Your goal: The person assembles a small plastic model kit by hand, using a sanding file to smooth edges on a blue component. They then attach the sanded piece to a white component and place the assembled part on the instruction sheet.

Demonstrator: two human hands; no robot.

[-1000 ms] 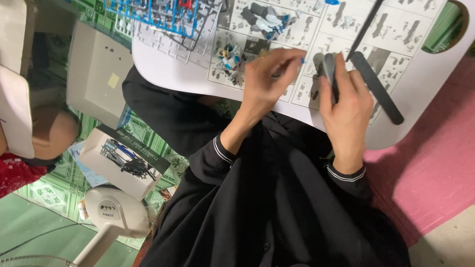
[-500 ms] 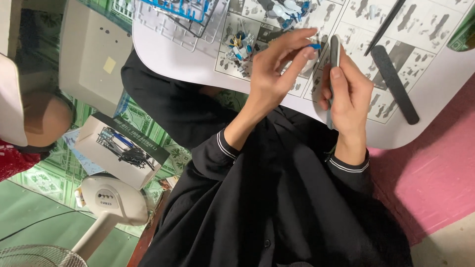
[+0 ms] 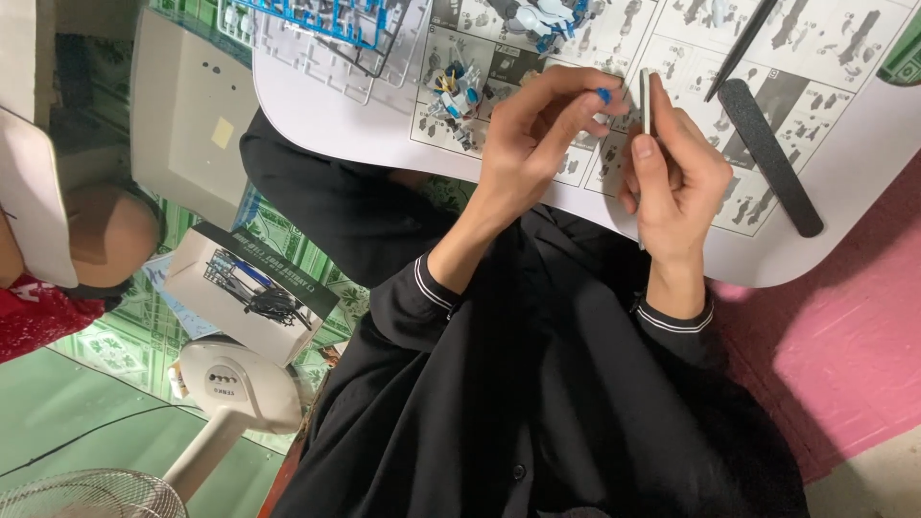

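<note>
Left hand (image 3: 532,144) pinching small blue model part (image 3: 603,95) at fingertips. Right hand (image 3: 676,177) gripping thin sanding stick (image 3: 646,101) upright, just beside part. Both above instruction sheet (image 3: 672,38) near white table (image 3: 317,115) front edge. Black file (image 3: 770,155) right.

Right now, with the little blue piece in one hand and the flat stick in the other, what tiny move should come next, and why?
Probably bring the small blue part across to the thin file. The left hand pinches the part at its fingertips, the right hand holds the file upright beside it, and a narrow gap separates them above the instruction sheet.
</note>
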